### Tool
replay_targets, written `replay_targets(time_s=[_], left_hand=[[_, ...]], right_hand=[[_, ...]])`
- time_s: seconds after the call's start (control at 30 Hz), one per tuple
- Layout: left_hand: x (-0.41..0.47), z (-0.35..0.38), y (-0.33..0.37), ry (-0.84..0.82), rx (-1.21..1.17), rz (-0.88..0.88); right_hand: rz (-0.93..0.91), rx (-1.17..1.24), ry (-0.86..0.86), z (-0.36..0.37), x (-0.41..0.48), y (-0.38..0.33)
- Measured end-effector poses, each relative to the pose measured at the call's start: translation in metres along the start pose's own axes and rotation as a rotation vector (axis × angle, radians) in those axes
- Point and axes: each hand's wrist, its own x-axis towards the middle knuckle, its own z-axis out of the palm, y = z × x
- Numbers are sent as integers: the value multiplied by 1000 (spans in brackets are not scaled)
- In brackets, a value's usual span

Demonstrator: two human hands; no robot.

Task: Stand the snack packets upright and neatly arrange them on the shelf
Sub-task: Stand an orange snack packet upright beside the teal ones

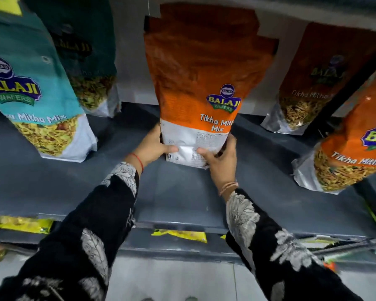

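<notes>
- Patterned black sleeves (109, 213) are seen nearest the camera, reaching forward from the bottom of the view toward the grey shelf (182, 192); yellow packets (180, 234) are glimpsed on a lower tier beneath the shelf's front lip.
- Both hands are closed on the base of one orange snack packet (204, 88). The left hand (154, 146) is wrapped round the lower left edge with the thumb laid across the white panel; the right hand (221, 159) is cupped under the lower right corner, thumb also on the front.
- The held packet is found straight ahead of the hands, in the middle of the shelf, with its long axis running upward from the grip and its sealed top leaning slightly away toward the back wall. Neither hand is clearly nearer; the grip is about even.
- Whether the packet's bottom is resting on the shelf or held just above it cannot be told, since the right hand covers that corner.
- The coming move is judged to turn on this: the base must be set flat and the top brought into line with its neighbours.
- To the left, a teal packet (30, 83) stands with another dark one (85, 61) behind it; to the right, an orange packet (352, 148) leans in front, and a further one (308, 83) stands near the back.
</notes>
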Motion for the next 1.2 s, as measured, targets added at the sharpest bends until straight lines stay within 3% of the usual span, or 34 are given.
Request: replay_targets(time_s=[0.07,0.1,0.2,0.3,0.37,0.43,0.5,0.57,0.67,1.03,1.2], left_hand=[[-9,6,3,77,-71,-13],[-18,13,5,146,-93,-16],[-57,42,10,365,-39,43],[-98,68,9,430,-45,75],[-109,65,7,450,-97,111],[-93,47,1,475,-186,117],[-64,20,-4,377,-182,64],[-34,2,-10,158,-57,23],[-7,-3,-23,-56,2,8],[-2,0,-45,2,73,-10],[-7,2,-42,51,121,17]], right_hand=[[-42,-208,223,7,-16,-3],[-64,-301,257,14,-30,-3],[-100,-389,77,40,-70,-6],[-19,-552,50,45,-66,-2],[2,-402,22,30,-51,-1],[87,-214,-119,9,-32,-1],[175,-120,-234,-9,-12,0],[231,-63,-313,-19,8,2],[244,-146,-399,-25,28,5],[241,-161,-352,-21,22,20],[314,-124,-513,-28,26,13]])
